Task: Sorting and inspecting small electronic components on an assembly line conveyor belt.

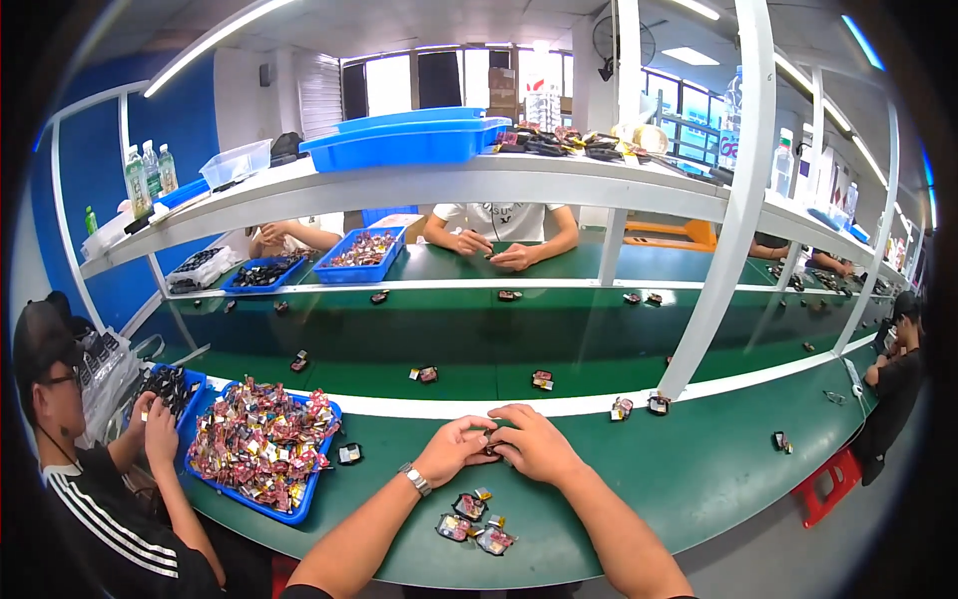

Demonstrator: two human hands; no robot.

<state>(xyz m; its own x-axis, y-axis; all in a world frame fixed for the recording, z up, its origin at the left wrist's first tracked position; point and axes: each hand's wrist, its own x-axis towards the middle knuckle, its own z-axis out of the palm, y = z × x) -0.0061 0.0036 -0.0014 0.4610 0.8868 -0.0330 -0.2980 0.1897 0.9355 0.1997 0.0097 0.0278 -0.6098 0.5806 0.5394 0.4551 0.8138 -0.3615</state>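
Note:
My left hand point(456, 451), with a metal watch on its wrist, and my right hand point(535, 445) meet over the green bench. Their fingers are closed on a small dark piece point(490, 448), mostly hidden between the fingertips. It resembles the little electronic assemblies nearby. Just in front of me lie several of those assemblies point(455, 527), each a black frame with a red board and a yellow-and-white tab. One more assembly point(349, 454) rests by itself left of my hands. A blue tray point(295, 516) heaped with red boards stands farther left.
A co-worker point(90, 479) sits at my left beside a blue tray of black parts point(170, 387). Loose assemblies point(542, 379) lie on the belt ahead. A white post point(723, 220) rises at right, under a shelf point(429, 178) with blue trays. Another person works opposite.

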